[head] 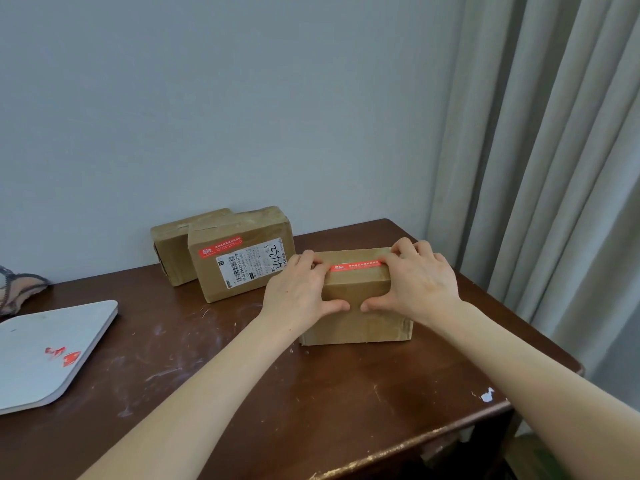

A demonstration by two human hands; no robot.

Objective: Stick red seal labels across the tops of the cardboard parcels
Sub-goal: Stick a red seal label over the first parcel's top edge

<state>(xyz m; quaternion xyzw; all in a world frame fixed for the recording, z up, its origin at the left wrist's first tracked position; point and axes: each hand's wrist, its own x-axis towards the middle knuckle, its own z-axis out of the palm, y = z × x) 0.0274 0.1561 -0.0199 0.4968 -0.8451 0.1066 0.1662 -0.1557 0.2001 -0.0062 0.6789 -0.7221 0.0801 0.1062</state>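
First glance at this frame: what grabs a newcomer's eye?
At centre right, the left hand and right hand grip the near parcel, fingers on the ends of a red seal label across its top. Behind it to the left, a second parcel already carries a red seal and a white shipping label. Red scraps lie on a grey board at far left.
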